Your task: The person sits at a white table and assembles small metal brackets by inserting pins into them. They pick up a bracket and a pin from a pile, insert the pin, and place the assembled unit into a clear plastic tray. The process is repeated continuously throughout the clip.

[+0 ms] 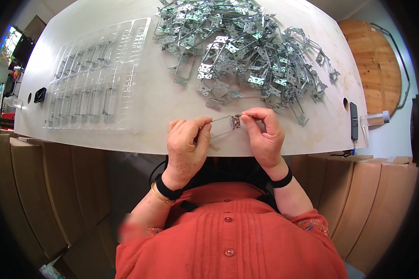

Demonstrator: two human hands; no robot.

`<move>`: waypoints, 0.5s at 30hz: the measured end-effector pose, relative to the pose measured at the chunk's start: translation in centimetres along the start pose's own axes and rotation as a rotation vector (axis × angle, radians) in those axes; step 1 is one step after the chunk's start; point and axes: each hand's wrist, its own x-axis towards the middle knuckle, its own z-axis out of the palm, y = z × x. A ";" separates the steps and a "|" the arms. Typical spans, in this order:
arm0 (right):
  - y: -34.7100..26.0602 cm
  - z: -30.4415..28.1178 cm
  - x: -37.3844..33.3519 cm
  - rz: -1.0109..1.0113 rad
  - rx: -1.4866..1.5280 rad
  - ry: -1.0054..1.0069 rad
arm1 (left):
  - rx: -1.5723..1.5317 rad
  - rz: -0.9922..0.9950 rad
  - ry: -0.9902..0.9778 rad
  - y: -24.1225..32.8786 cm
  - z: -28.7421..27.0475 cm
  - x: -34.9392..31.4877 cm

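The left hand [187,142] and right hand [264,132] are each pinching an end of one thin metal wire clip [226,124], holding it just above the near edge of the white worktop [172,100]. Beyond them, a tangled heap of clips [246,51] is lying beside a clear plastic tray [95,76].
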 end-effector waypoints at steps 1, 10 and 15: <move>-0.1 0.0 0.1 -0.027 -0.003 0.008 | 0.002 -0.005 -0.001 0.0 -0.1 0.0; -0.1 -0.1 0.0 -0.010 0.002 0.009 | -0.004 -0.023 -0.011 0.3 0.0 0.2; -0.2 0.0 0.3 -0.089 -0.034 0.011 | -0.014 -0.011 0.003 0.2 0.1 0.2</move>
